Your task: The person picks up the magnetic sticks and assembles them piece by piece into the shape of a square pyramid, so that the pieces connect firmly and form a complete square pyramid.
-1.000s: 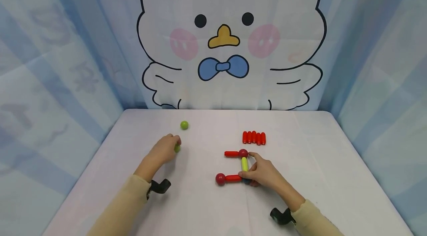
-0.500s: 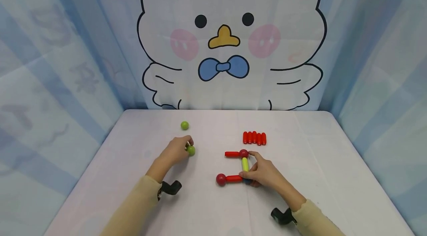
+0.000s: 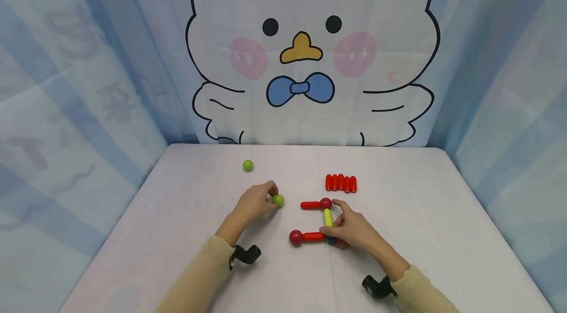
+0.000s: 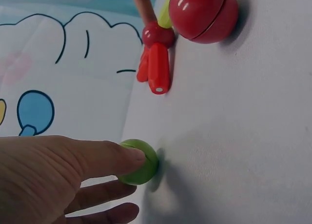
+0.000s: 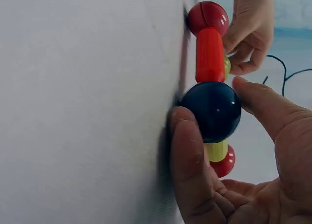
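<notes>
My left hand [image 3: 254, 203] pinches a green ball [image 4: 141, 165] between thumb and fingers, just over or on the white table. To its right lies a joined piece of balls and rods. Its blue ball [image 5: 213, 112] links a red rod [image 3: 313, 237], which ends in a red ball [image 3: 296, 238], and a yellow-green rod [image 3: 328, 218]. That rod leads to a second red ball [image 3: 325, 203] with another red rod [image 3: 310, 205] pointing left. The right hand [image 3: 356, 229] grips the blue ball between thumb and fingers, partly hiding it in the head view.
Several loose red rods [image 3: 340, 183] lie side by side behind the joined piece. Another green ball [image 3: 248, 165] sits near the table's back edge, left of centre. A printed curtain [image 3: 305, 121] hangs behind the table [image 3: 425, 214].
The left hand has carried the green ball rightward, closer to the joined piece. My right hand has kept its hold on the blue ball, and the piece stays put.
</notes>
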A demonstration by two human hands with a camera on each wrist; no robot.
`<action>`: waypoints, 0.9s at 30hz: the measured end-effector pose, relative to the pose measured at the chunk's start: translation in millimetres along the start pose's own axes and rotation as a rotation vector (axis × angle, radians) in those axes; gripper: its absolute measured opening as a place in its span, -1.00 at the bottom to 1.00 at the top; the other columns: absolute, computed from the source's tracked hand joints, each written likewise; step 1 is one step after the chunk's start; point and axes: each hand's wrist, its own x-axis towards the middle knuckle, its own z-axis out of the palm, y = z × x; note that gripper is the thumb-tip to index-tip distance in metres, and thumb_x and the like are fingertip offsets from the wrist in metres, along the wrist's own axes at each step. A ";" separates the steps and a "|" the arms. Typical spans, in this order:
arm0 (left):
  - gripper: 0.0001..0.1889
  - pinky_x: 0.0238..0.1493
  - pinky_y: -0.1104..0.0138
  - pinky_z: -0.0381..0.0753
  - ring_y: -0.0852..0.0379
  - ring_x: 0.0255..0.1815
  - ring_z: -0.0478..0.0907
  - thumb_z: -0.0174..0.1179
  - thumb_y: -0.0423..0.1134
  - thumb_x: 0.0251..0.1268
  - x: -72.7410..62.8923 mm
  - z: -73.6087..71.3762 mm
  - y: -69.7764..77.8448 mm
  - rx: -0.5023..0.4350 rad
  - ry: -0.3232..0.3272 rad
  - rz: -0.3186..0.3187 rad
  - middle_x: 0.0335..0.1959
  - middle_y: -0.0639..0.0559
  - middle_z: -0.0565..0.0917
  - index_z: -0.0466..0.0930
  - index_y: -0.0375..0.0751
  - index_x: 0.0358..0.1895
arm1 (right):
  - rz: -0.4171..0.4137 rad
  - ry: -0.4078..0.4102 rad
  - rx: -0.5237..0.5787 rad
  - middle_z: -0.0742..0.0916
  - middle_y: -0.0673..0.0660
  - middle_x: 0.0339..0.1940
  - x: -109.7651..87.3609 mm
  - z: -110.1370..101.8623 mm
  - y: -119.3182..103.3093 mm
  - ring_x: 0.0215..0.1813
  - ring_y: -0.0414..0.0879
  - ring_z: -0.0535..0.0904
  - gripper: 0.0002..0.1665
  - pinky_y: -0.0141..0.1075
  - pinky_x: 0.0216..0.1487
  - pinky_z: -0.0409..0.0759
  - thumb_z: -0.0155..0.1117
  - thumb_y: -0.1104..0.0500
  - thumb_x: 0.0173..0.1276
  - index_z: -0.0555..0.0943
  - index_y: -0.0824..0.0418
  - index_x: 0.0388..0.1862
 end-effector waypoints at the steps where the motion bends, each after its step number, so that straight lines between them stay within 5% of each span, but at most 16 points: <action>1: -0.68 0.12 0.11 0.65 0.07 -0.08 0.60 0.48 -0.24 0.24 0.8 1.7 1.6 0.000 0.005 0.007 0.00 0.00 0.72 0.60 -0.04 0.00 | 0.003 0.003 -0.016 0.68 0.08 -0.28 0.6 -1.0 -0.6 -0.50 -0.09 0.63 0.14 -0.24 -0.39 0.70 0.57 -0.10 0.24 0.17 0.26 0.60; 5: -0.67 0.12 0.14 0.64 0.09 -0.10 0.56 0.49 -0.23 0.23 3.9 6.9 6.4 0.013 0.012 0.029 -0.05 0.04 0.69 0.60 -0.04 0.00 | 0.000 0.064 -0.097 0.70 0.11 -0.23 7.0 -4.7 -4.6 -0.43 -0.09 0.61 0.04 -0.23 -0.33 0.67 0.51 -0.15 0.28 0.26 0.25 0.56; 12: -0.68 0.11 0.14 0.65 0.08 -0.11 0.57 0.50 -0.23 0.22 4.9 9.5 14.5 0.003 0.000 0.033 -0.06 0.05 0.71 0.62 -0.03 -0.01 | -0.079 0.166 -0.130 0.70 0.21 -0.03 25.9 -3.5 -11.7 -0.13 -0.03 0.59 -0.26 -0.19 -0.15 0.68 0.48 0.07 0.34 0.46 0.20 0.45; 19: -0.69 0.11 0.13 0.65 0.08 -0.12 0.58 0.49 -0.21 0.23 2.2 13.5 21.6 -0.020 -0.010 0.034 -0.04 0.04 0.73 0.61 -0.02 -0.01 | -0.036 0.151 -0.076 0.71 0.18 -0.15 30.1 -1.3 -13.2 -0.37 -0.08 0.58 -0.44 -0.31 -0.31 0.65 0.47 0.15 0.36 0.54 0.20 0.30; 27: -0.69 0.09 0.15 0.65 0.08 -0.13 0.57 0.48 -0.20 0.25 0.3 13.1 25.8 -0.032 -0.012 0.042 -0.05 0.03 0.73 0.61 -0.03 0.00 | -0.029 0.150 -0.062 0.70 0.19 -0.16 30.4 -0.4 -10.2 -0.33 -0.07 0.59 -0.46 -0.33 -0.34 0.65 0.45 0.12 0.39 0.52 0.19 0.29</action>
